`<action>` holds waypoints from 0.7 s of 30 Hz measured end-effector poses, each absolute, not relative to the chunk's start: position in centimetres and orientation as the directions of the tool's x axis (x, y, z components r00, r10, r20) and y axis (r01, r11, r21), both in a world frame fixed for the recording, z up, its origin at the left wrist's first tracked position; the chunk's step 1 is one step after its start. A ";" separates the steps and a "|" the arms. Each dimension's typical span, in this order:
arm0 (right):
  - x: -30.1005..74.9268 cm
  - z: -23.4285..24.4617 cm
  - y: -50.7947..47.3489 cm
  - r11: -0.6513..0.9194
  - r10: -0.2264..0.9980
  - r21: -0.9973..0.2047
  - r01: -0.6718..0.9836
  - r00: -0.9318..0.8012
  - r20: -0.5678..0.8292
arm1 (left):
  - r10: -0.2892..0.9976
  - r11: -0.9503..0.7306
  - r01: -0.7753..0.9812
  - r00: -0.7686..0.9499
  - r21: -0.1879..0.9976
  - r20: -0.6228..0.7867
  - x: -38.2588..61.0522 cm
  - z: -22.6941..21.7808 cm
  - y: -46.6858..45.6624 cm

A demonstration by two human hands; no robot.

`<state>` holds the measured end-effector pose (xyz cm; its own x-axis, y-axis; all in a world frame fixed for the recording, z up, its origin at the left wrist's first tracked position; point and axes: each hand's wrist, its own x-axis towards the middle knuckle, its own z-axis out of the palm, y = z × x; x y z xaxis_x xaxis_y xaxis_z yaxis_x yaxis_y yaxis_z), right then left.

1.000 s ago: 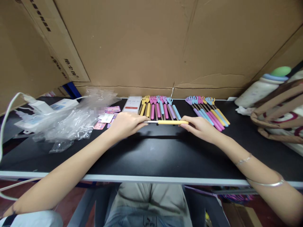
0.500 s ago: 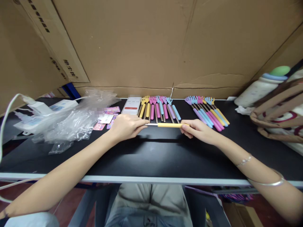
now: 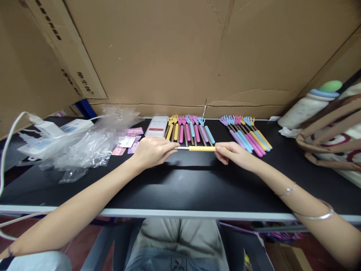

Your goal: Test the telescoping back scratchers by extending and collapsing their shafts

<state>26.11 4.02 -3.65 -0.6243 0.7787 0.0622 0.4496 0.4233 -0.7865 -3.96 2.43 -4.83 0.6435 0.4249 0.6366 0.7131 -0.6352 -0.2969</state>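
Note:
A back scratcher with a yellow handle point(image 3: 201, 148) and a thin metal rod lies level between my hands, above the black table. My left hand point(image 3: 153, 150) is closed around the rod end, and its claw head is hidden in the fingers. With thumb and fingers, my right hand point(image 3: 232, 153) pinches the far end of the yellow handle. Just beyond them, a row of several back scratchers point(image 3: 188, 131) in yellow, pink, blue and purple lies with claws toward the back. A second, slanted group of back scratchers point(image 3: 246, 136) lies behind my right hand.
A phone point(image 3: 156, 126) showing a timer lies left of the first row. Further left are small printed cards point(image 3: 134, 141), crumpled clear plastic bags point(image 3: 93, 145) and a white power strip point(image 3: 46, 139). A bottle point(image 3: 307, 103) and a bag point(image 3: 324, 139) stand at right; cardboard point(image 3: 180, 56) walls the back.
Both hands keep their hold on the back scratcher, almost still. The whole view has shifted very slightly.

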 end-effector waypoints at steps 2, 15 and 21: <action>26.1 -3.2 3.9 0.426 0.813 -0.789 0.443 -0.570 0.119 | 0.454 -0.633 0.736 0.604 -0.239 0.655 -3.6 -5.0 2.5; 26.4 -1.5 3.5 0.505 0.844 -0.670 0.544 -0.476 0.249 | 0.616 -0.597 0.794 0.544 -0.112 0.570 -3.7 -3.9 2.3; 27.0 -1.4 3.7 0.524 0.851 -0.541 0.658 -0.429 0.303 | 0.625 -0.567 0.818 0.503 -0.095 0.597 -4.2 -3.4 2.4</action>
